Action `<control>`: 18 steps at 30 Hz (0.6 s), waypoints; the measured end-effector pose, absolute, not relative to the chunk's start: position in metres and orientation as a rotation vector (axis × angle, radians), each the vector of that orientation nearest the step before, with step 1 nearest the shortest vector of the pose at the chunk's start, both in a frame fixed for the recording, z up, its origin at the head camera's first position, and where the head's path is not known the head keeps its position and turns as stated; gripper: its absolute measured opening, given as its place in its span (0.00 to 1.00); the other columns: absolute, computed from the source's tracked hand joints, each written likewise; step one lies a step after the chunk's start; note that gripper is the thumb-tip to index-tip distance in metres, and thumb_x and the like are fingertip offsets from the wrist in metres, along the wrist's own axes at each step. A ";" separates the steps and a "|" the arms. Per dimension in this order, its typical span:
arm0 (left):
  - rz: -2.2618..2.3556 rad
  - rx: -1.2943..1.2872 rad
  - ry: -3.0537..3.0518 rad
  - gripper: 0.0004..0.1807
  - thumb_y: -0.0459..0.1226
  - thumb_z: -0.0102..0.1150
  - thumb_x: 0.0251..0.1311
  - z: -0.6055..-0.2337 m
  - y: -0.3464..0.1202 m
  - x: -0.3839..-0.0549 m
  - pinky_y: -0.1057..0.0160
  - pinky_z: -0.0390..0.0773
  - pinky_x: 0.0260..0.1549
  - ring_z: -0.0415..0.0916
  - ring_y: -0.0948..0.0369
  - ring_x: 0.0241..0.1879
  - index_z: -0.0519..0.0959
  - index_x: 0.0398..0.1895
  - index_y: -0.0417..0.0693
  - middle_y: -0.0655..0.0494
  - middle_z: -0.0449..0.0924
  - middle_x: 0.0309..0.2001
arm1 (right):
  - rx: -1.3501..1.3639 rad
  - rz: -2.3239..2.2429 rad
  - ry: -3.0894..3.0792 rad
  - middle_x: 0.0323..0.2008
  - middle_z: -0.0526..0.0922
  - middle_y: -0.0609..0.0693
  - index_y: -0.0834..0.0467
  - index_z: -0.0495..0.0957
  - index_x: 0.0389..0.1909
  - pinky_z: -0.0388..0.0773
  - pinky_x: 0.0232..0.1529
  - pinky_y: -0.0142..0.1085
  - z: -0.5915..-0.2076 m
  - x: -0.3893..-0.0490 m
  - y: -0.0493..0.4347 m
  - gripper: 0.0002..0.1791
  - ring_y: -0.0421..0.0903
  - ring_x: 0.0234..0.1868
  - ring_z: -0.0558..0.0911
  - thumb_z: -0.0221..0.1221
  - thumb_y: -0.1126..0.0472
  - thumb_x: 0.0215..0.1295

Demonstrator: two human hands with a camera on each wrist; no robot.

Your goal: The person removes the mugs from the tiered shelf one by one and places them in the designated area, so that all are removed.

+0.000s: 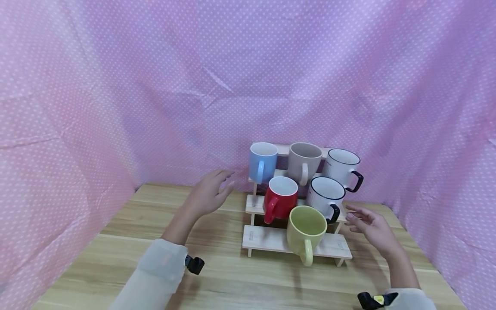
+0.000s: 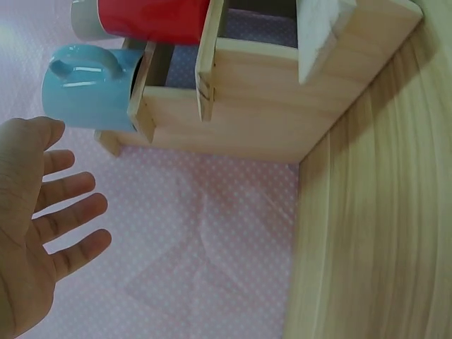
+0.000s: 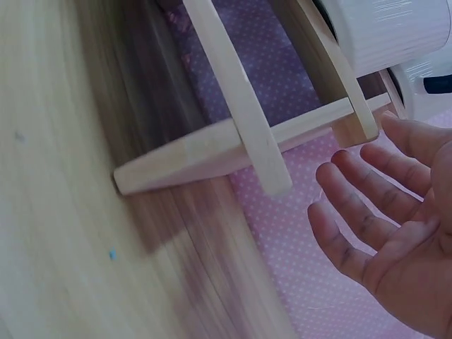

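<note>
In the head view, we see a three-tiered pale wooden rack (image 1: 267, 240) on a light wood-grain table (image 1: 217, 269), lying between our two hands. Its long axis runs left to right, so its ends face us on either side. Our left hand (image 1: 208, 192) is off its left end, apart from it, nearest the light blue ceramic mug (image 1: 263, 165) on the top tier. Our right hand (image 1: 373, 229) is just beside the right end, and we judge it the nearer of the two. The rack bears five other mugs: a grey-beige one (image 1: 296, 168), two white ones with black rims and handles (image 1: 336, 171) (image 1: 321, 201), a red one with a white inside (image 1: 284, 204) and, lowest, a yellow-green one (image 1: 298, 239).

In the left wrist view, our left fingers are spread and hold nothing; the thumb tip points toward the light blue mug, with the rack's side panel beyond.

In the right wrist view, our right fingers are apart and loosely bent, with nothing in them. The topmost digit ends close to a tier's edge, near the white mugs; we cannot tell from here whether it touches.
</note>
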State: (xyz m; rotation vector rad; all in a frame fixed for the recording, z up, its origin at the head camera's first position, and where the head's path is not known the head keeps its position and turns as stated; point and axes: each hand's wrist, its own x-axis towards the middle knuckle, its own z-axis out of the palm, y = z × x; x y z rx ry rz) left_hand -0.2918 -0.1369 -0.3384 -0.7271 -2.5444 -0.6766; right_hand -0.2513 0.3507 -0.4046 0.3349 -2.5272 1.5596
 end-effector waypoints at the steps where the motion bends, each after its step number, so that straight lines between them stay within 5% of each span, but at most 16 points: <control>1: -0.676 -0.729 -2.542 0.25 0.49 0.48 0.78 -0.338 -0.135 -0.293 0.46 0.73 0.65 0.73 0.48 0.65 0.74 0.69 0.44 0.47 0.77 0.64 | 0.330 1.580 -2.515 0.51 0.84 0.53 0.72 0.66 0.70 0.87 0.45 0.39 -0.406 -0.252 0.350 0.29 0.35 0.44 0.84 0.57 0.57 0.78; 7: -0.692 -0.756 -2.519 0.25 0.49 0.48 0.78 -0.332 -0.119 -0.300 0.45 0.75 0.63 0.73 0.49 0.64 0.74 0.69 0.45 0.48 0.77 0.63 | 0.277 1.644 -2.472 0.47 0.82 0.31 0.72 0.66 0.70 0.87 0.45 0.39 -0.410 -0.252 0.345 0.31 0.36 0.44 0.85 0.58 0.56 0.77; 18: -0.983 -0.820 -2.349 0.20 0.44 0.51 0.77 -0.326 -0.090 -0.310 0.53 0.83 0.50 0.81 0.55 0.48 0.80 0.60 0.39 0.49 0.84 0.50 | 0.218 1.726 -2.447 0.46 0.82 0.28 0.72 0.64 0.71 0.85 0.48 0.36 -0.412 -0.250 0.340 0.33 0.39 0.43 0.87 0.59 0.55 0.77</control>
